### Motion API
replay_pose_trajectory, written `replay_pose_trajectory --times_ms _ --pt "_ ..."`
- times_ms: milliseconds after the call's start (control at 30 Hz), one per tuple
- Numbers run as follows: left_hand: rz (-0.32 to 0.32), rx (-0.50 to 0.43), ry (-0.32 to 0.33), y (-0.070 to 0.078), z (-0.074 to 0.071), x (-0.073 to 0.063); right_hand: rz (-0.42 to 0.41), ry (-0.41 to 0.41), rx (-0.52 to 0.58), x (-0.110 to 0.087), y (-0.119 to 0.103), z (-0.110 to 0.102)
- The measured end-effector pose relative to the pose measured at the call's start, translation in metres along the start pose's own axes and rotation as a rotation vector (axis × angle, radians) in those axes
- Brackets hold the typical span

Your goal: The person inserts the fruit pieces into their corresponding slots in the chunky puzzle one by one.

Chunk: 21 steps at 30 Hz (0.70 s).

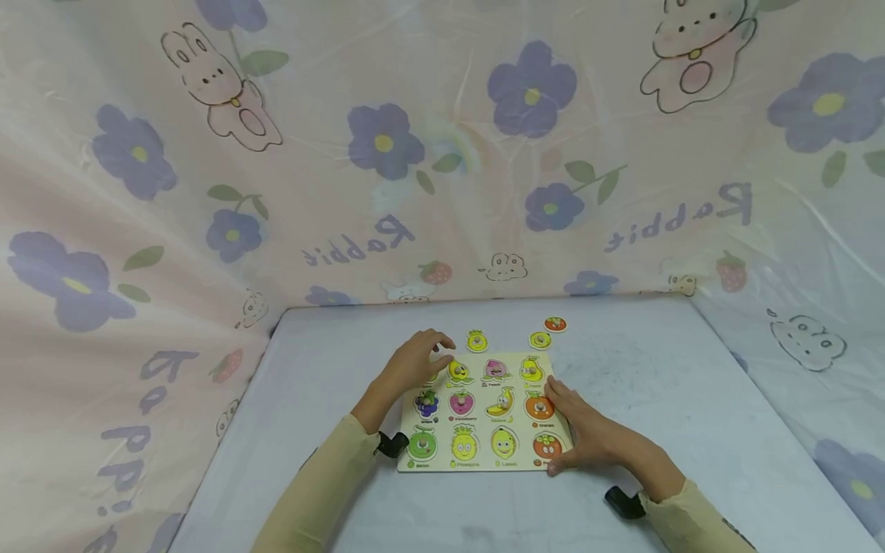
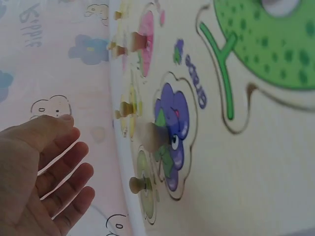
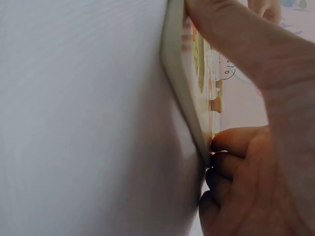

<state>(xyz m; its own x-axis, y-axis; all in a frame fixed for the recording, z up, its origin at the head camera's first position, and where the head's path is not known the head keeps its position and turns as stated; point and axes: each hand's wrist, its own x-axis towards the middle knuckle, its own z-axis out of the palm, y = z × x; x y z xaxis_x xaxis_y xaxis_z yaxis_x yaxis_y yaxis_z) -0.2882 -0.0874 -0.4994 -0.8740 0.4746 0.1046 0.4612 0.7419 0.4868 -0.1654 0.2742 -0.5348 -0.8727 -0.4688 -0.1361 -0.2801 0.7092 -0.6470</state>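
Observation:
A wooden fruit puzzle board (image 1: pixel 477 388) lies on the table with rows of fruit pictures. Over its back left corner is my left hand (image 1: pixel 415 359), thumb and fingers apart; the left wrist view shows nothing between them. A grape piece (image 2: pixel 172 137) and a green round piece (image 2: pixel 145 189) with wooden knobs sit in the board near that hand. My right hand (image 1: pixel 588 430) holds the board's right side, thumb at the front corner, fingertips (image 3: pixel 229 164) bent against the edge. Behind the board lie loose pineapple (image 1: pixel 476 341), lemon (image 1: pixel 540 340) and tomato (image 1: pixel 555 324) pieces.
The white table (image 1: pixel 664 384) carries the board and the loose pieces. A printed curtain (image 1: pixel 456 153) with flowers and rabbits rises behind the table and at both sides. Black wrist cameras (image 1: pixel 624 503) sit at both sleeves.

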Motion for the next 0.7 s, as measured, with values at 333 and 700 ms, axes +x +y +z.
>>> replay_pose_trajectory --times_ms 333,700 --pt "-0.007 0.026 -0.006 0.007 0.004 0.027 0.008 0.002 -0.010 -0.001 -0.002 -0.001" --pt "-0.029 0.033 -0.023 0.009 0.016 0.054 0.014 -0.007 0.009 -0.001 -0.005 -0.002"
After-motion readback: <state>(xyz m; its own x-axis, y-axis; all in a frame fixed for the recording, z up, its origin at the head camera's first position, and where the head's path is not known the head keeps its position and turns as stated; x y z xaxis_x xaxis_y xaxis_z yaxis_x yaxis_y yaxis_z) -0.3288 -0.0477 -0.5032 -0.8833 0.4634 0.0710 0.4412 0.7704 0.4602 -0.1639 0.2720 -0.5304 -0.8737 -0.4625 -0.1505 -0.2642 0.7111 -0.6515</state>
